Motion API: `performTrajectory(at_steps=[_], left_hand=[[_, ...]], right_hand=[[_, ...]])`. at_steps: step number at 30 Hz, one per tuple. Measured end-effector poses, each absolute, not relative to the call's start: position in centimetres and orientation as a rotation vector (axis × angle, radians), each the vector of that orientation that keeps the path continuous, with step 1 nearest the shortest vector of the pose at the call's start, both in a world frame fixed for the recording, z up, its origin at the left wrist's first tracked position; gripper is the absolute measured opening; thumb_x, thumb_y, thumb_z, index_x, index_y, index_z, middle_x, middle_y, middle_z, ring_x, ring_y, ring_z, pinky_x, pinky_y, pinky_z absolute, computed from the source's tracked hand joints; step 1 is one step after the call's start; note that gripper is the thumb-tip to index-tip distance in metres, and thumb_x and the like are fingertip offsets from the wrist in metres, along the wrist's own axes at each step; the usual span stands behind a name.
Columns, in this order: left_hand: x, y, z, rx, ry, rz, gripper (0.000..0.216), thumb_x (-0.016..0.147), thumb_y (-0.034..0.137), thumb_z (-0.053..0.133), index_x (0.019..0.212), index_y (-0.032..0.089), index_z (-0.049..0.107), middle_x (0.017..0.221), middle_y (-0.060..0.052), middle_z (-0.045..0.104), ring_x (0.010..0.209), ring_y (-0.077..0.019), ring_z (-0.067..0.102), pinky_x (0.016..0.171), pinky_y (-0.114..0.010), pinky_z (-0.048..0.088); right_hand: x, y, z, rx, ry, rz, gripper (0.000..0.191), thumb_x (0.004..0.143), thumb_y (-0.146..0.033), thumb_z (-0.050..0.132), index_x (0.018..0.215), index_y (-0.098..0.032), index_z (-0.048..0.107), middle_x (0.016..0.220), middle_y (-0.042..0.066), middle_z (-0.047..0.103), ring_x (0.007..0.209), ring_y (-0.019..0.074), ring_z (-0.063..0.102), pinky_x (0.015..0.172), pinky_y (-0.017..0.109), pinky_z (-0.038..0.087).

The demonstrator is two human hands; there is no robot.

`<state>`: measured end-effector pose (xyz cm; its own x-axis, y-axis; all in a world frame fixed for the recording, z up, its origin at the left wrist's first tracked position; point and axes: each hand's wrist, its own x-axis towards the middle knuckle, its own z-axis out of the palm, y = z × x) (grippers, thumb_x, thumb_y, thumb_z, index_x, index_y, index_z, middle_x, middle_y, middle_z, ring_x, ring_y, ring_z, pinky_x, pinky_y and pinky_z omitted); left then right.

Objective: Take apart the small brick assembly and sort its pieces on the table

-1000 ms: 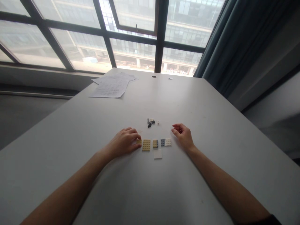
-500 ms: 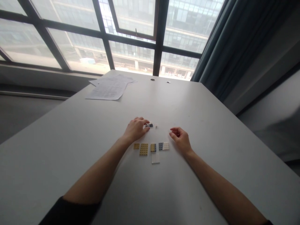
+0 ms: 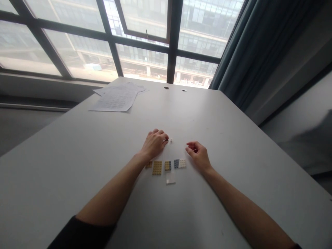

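Left hand (image 3: pixel 155 142) is over a dark piece (image 3: pixel 166 140), thumb and fingertips around it; from here I can't tell if that grip is clamped or only touching. Small white piece (image 3: pixel 171 140) sits just right of it on the counter (image 3: pixel 181 214). Right hand (image 3: pixel 199 154) is apart to the right, half-curled, grip released. Nearer, a row, left to right: small tan plate (image 3: pixel 149 165), partly hidden by the left wrist; bigger tan plate (image 3: pixel 157 168); tan-and-gray plate (image 3: pixel 168 165); gray plate (image 3: pixel 176 163) against white plate (image 3: pixel 183 163). Pale flat square (image 3: pixel 170 178) lies nearer still. Far left: overlapping printed sheets (image 3: pixel 116 98). Window (image 3: pixel 145 57) beyond, dark curtain (image 3: pixel 238 52) far right.
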<state>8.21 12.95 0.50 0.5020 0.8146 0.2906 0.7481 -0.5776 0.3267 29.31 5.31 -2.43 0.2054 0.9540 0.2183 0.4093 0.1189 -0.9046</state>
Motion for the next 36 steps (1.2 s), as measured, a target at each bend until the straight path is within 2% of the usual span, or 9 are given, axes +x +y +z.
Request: performTrajectory(at_steps=[3, 7, 11, 16, 20, 27, 29, 32, 36], left_hand=[[8.3, 12.6, 1.1, 2.433, 1.248, 0.761, 0.016, 0.081, 0.025, 0.057, 0.090, 0.020, 0.068, 0.096, -0.007, 0.068, 0.100, -0.0255, 0.054, 0.091, -0.044, 0.041], [8.9, 11.9, 1.9, 1.920, 0.956, 0.890, 0.022, 0.078, 0.033, 0.061, 0.092, 0.017, 0.064, 0.091, -0.005, 0.067, 0.085, -0.0183, 0.059, 0.078, -0.034, 0.048], [9.7, 11.0, 2.2, 1.595, 0.772, 0.929, 0.030, 0.076, 0.038, 0.065, 0.095, 0.016, 0.060, 0.090, -0.004, 0.065, 0.082, -0.0154, 0.059, 0.071, -0.029, 0.047], [10.5, 10.0, 2.5, 1.651, 0.707, 0.830, 0.025, 0.076, 0.037, 0.065, 0.084, 0.015, 0.060, 0.077, -0.002, 0.061, 0.073, -0.0132, 0.056, 0.068, -0.028, 0.045], [10.5, 9.7, 2.8, 1.700, 0.737, 0.818, 0.022, 0.073, 0.034, 0.068, 0.075, 0.014, 0.059, 0.064, 0.001, 0.056, 0.061, -0.0112, 0.052, 0.059, -0.026, 0.042], [10.1, 10.0, 2.2, 1.759, 0.703, 0.738, 0.015, 0.070, 0.026, 0.070, 0.076, 0.014, 0.062, 0.071, -0.003, 0.066, 0.068, -0.0150, 0.061, 0.065, -0.029, 0.049], [10.0, 10.1, 2.3, 1.821, 0.712, 0.715, 0.013, 0.071, 0.025, 0.069, 0.077, 0.014, 0.064, 0.073, -0.003, 0.067, 0.071, -0.0159, 0.063, 0.068, -0.029, 0.050], [9.3, 10.8, 2.8, 1.867, 0.781, 0.803, 0.017, 0.073, 0.029, 0.067, 0.080, 0.014, 0.066, 0.079, -0.005, 0.069, 0.075, -0.0168, 0.064, 0.072, -0.029, 0.051], [6.7, 12.5, 3.0, 1.873, 1.047, 1.074, 0.024, 0.074, 0.038, 0.065, 0.080, 0.015, 0.066, 0.076, -0.004, 0.068, 0.069, -0.0157, 0.062, 0.066, -0.028, 0.050]], right_hand=[[29.3, 5.3, -2.4, -1.453, -1.361, 0.678, 0.025, 0.075, -0.035, 0.062, 0.092, -0.017, 0.066, 0.077, 0.004, 0.066, 0.062, 0.0147, 0.055, 0.061, 0.028, 0.046], [29.0, 5.2, -1.8, -1.382, -1.374, 0.696, 0.026, 0.074, -0.034, 0.064, 0.096, -0.019, 0.065, 0.083, 0.005, 0.068, 0.069, 0.0159, 0.059, 0.064, 0.028, 0.048], [28.3, 4.8, -0.7, -1.223, -1.366, 0.809, 0.028, 0.075, -0.033, 0.066, 0.099, -0.020, 0.064, 0.085, 0.005, 0.068, 0.074, 0.0164, 0.061, 0.069, 0.029, 0.050], [27.3, 4.5, -0.2, -1.119, -1.283, 0.917, 0.026, 0.075, -0.036, 0.068, 0.095, -0.020, 0.066, 0.081, 0.003, 0.068, 0.072, 0.0164, 0.063, 0.070, 0.031, 0.052], [27.1, 4.4, 0.0, -1.070, -1.237, 1.023, 0.021, 0.073, -0.035, 0.069, 0.086, -0.019, 0.068, 0.073, 0.002, 0.068, 0.064, 0.0153, 0.063, 0.065, 0.031, 0.053], [27.4, 4.7, -0.2, -1.048, -1.115, 1.323, 0.022, 0.066, -0.034, 0.074, 0.076, -0.016, 0.064, 0.067, 0.001, 0.067, 0.060, 0.0132, 0.062, 0.062, 0.028, 0.051], [27.4, 4.8, -0.5, -1.053, -1.119, 1.322, 0.023, 0.063, -0.031, 0.076, 0.076, -0.017, 0.064, 0.065, -0.001, 0.066, 0.059, 0.0121, 0.060, 0.060, 0.026, 0.049], [27.8, 5.1, -1.0, -1.106, -1.205, 1.263, 0.026, 0.065, -0.028, 0.073, 0.088, -0.018, 0.068, 0.066, -0.002, 0.066, 0.058, 0.0114, 0.058, 0.061, 0.026, 0.047], [28.5, 5.3, -1.7, -1.290, -1.387, 1.123, 0.022, 0.069, -0.027, 0.067, 0.088, -0.016, 0.071, 0.071, 0.002, 0.069, 0.062, 0.0123, 0.058, 0.062, 0.026, 0.045]])
